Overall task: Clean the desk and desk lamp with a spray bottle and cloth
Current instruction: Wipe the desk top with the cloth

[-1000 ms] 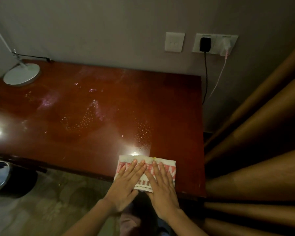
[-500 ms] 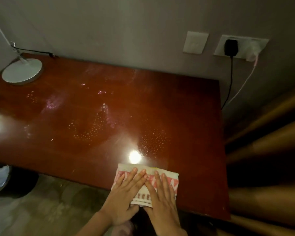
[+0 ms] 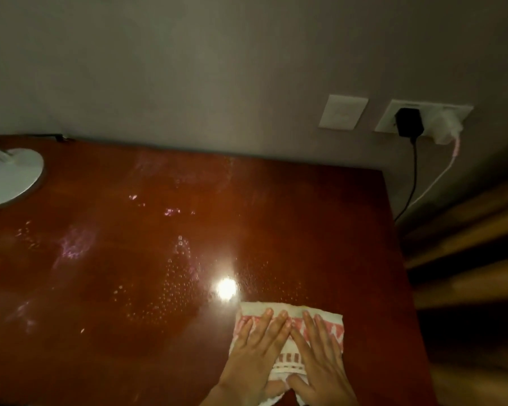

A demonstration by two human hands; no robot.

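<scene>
Cloth [image 3: 332,326] pushed slightly farther in from the desk's [image 3: 305,215] near edge. My left hand [image 3: 252,356] and right hand [image 3: 317,364] lie flat on it, fingers straight, pressing, clasping nothing. Droplets [image 3: 170,291] ahead. Risk: ungripped cloth bunches, leaving streaks.

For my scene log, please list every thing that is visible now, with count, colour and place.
desk: one, red-brown, lower frame
droplets: many, clear, desk middle
cloth: one, white and red, desk's near right
lamp base: one, white, desk's far left
switch plate: one, white, above the desk
socket plate: one, white, right of switch plate
black plug: one, black, in socket plate
white plug: one, white, beside black plug
curtain: one, brown, right edge
left hand: one, flat on cloth
right hand: one, flat on cloth
</scene>
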